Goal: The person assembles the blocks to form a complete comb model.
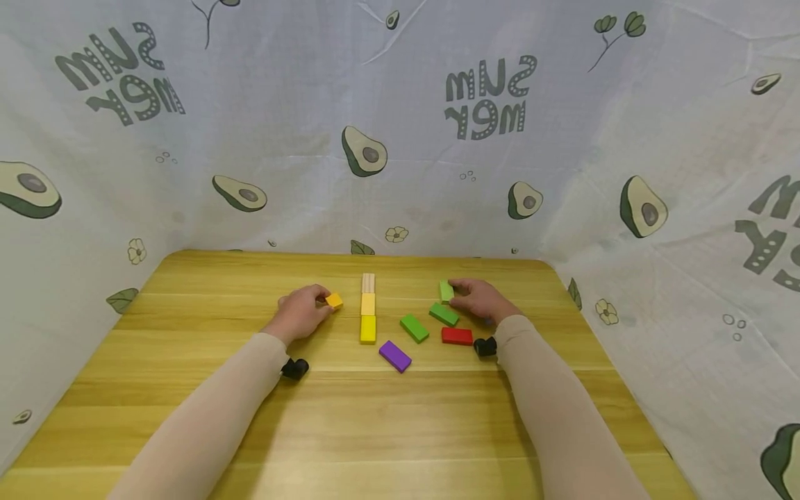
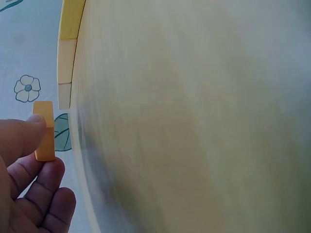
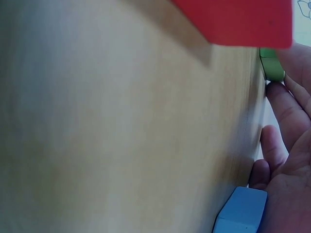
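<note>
My left hand (image 1: 300, 312) pinches an orange block (image 1: 334, 301) between thumb and fingers, left of a straight row of blocks. That row has a plain wood block (image 1: 368, 282) at the far end, a pale orange block (image 1: 367, 304) in the middle and a yellow block (image 1: 368, 330) nearest me. On the right, my right hand (image 1: 480, 298) holds a light green block (image 1: 446, 292) by thumb and fingertips. A blue block (image 3: 241, 211) lies beside the palm in the right wrist view, mostly hidden under that hand from above.
Two green blocks (image 1: 414, 328) lie at a slant between the row and my right hand. A red block (image 1: 457, 336) sits by the right wrist. Nearer me lies a purple block (image 1: 395, 356). Patterned cloth (image 1: 412, 208) hangs behind the wooden table (image 1: 400, 430).
</note>
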Tool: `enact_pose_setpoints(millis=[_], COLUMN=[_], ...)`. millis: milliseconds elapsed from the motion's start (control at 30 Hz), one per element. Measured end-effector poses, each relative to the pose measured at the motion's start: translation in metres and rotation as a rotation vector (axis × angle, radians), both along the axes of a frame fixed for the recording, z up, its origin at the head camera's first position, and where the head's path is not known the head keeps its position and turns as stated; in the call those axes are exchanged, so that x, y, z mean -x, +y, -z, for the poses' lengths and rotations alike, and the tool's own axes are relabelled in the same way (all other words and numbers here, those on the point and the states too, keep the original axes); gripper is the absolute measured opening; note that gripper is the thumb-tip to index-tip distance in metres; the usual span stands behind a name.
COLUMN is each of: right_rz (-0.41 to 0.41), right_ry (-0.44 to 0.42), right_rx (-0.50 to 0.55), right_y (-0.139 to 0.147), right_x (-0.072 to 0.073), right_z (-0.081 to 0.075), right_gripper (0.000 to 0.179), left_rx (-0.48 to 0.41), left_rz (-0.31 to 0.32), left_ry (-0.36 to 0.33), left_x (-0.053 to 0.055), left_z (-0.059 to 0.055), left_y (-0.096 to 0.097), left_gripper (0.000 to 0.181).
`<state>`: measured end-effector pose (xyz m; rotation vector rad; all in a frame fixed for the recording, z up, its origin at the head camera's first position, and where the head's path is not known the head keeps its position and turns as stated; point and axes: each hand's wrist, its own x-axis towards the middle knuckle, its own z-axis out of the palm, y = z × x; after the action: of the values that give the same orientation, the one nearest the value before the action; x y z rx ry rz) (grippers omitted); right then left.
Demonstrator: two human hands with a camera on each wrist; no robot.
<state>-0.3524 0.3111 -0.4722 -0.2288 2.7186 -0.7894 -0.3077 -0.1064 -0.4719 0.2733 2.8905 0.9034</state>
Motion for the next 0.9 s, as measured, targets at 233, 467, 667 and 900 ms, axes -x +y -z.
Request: enact_pose_setpoints(millis=[233,467,667,900], right_rz=[-0.001,-0.002,0.000,-0.002], right_ry=[0.004,0.004,0.000,0.005], right_rx=[0.000,-0.004,0.002,0.008], right_y=[0.001,0.000,-0.001,-0.001], right_x=[0.000,-0.003,-0.002,-0.002], right_z=[0.000,-0.004,-0.004,-0.001], right_gripper=[0.064,0.063,0.063,0.063], left_rx=[-0.017,-0.009,-0.021,-0.040], left_rz=[0.098,0.178,0.237,0.303], left_ry=[0.026,0.032,0.034,0.020], left_x=[-0.012,-0.026,-0.037,-0.049], left_z=[-0.006,-0.010,-0.011,-0.009], left_y=[0.005,0.012,0.018,0.024], left_gripper=[0.036,0.030,0.029,0.030])
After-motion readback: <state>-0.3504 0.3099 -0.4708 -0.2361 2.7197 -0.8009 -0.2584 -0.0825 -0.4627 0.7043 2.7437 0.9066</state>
